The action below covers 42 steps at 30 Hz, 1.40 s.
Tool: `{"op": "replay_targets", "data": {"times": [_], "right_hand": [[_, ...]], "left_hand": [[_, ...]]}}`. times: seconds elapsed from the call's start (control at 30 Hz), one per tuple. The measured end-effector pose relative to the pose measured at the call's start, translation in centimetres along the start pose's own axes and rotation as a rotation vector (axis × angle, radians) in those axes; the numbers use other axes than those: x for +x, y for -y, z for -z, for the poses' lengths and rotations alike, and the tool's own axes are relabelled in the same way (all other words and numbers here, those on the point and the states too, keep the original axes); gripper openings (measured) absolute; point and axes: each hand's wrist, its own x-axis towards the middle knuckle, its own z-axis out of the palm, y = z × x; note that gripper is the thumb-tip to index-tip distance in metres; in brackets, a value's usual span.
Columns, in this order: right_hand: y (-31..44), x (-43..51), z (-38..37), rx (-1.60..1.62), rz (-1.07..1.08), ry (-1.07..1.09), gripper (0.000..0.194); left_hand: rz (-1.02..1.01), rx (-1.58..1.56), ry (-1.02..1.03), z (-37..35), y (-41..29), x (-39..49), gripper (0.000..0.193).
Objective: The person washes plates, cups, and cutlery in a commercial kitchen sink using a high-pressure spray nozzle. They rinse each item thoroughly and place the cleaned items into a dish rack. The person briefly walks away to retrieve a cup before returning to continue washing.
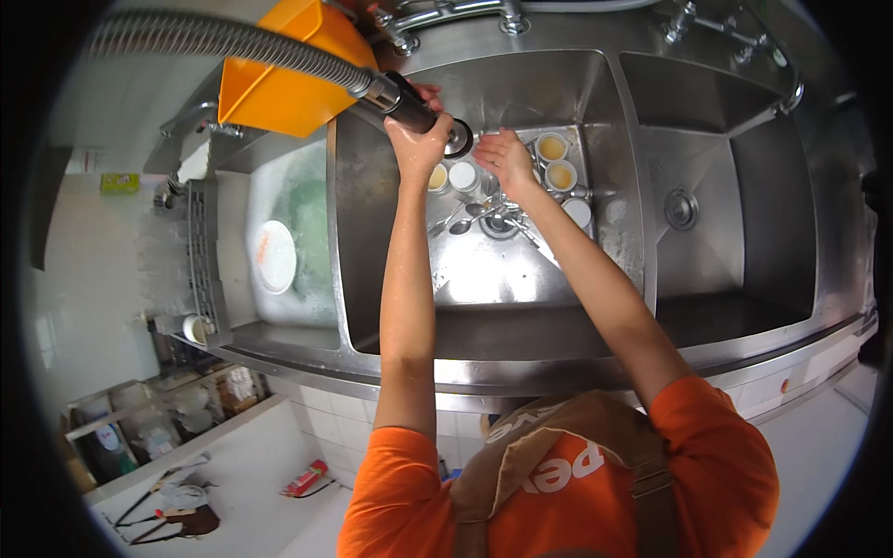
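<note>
My left hand point(418, 148) grips the black handle of a pre-rinse spray nozzle point(413, 111). Its round spray head point(458, 139) faces the middle sink basin point(384, 230). A short way to the right, my right hand point(506, 162) is spread with nothing in it. Beneath and beside it stand several cups, two with yellowish-brown insides, one cup point(552, 148) behind the other cup point(561, 176). A white round cup or base point(464, 176) sits under the spray head. Spoons point(460, 227) and other cutlery lie around the drain point(499, 223). My right forearm may hide more pieces.
The left basin holds foamy greenish water point(307, 216) with a white lid or tub point(277, 257). A yellow-orange bin point(293, 84) stands behind it. The coiled metal hose point(237, 45) arches overhead. At right is another basin point(704, 244). Taps point(453, 10) line the back.
</note>
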Motion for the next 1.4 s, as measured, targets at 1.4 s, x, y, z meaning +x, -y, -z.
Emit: {"op": "replay_targets", "data": {"times": [1.4], "right_hand": [[-22.4, 21.9, 9.2, -0.347, -0.222, -0.387, 0.051]], "left_hand": [[-0.211, 0.121, 0.132, 9.7, 4.9, 0.5, 0.045]]}}
